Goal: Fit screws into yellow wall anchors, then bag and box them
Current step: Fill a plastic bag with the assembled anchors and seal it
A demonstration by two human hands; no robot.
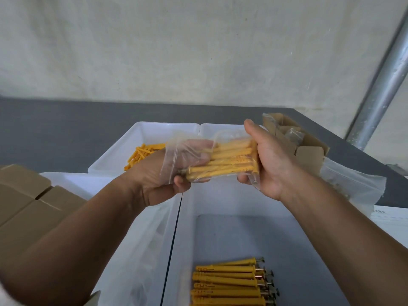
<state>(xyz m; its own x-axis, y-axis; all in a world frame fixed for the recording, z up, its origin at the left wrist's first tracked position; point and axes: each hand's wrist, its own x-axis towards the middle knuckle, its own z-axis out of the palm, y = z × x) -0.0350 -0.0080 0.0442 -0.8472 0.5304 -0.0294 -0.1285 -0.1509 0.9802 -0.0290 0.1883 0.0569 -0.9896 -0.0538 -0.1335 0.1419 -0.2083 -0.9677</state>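
Grey table (pixel 55 133) is running along a pale wall (pixel 154 51), with a metal pipe (pixel 379 96) slanting up at the right.

No brand is showing. A white sheet (pixel 388 215) at the right edge is carrying small dark print, and an open box (pixel 309 155) of cardboard beyond the right hand is bearing a dark mark on one flap; both are too small to read.

Both hands are holding a clear bag (pixel 192 151) in the air above the bins. A bundle of anchors (pixel 231 155) is lying lengthwise inside it. The left hand (pixel 154 182) is gripping the open end, its thumb pressing the near edge and its fingers showing through the plastic; whether they are inside the bag or behind it, I cannot tell. The right hand (pixel 271 160) is clasping the other end, thumb up over the top and fingers curling underneath.

The far-left bin (pixel 114 155) is holding loose anchors (pixel 141 154). The far-right bin (pixel 212 129) is mostly hiding behind the bag. The near-right bin (pixel 220 206) is holding fitted anchors (pixel 227 283) in a row, their screw heads (pixel 268 281) pointing right. The near-left bin (pixel 77 180) is holding clear film (pixel 150 250).

Closed boxes (pixel 26 206) are sitting at the left. The open box is holding clear plastic, and spare bags (pixel 353 186) are lying just beside it.
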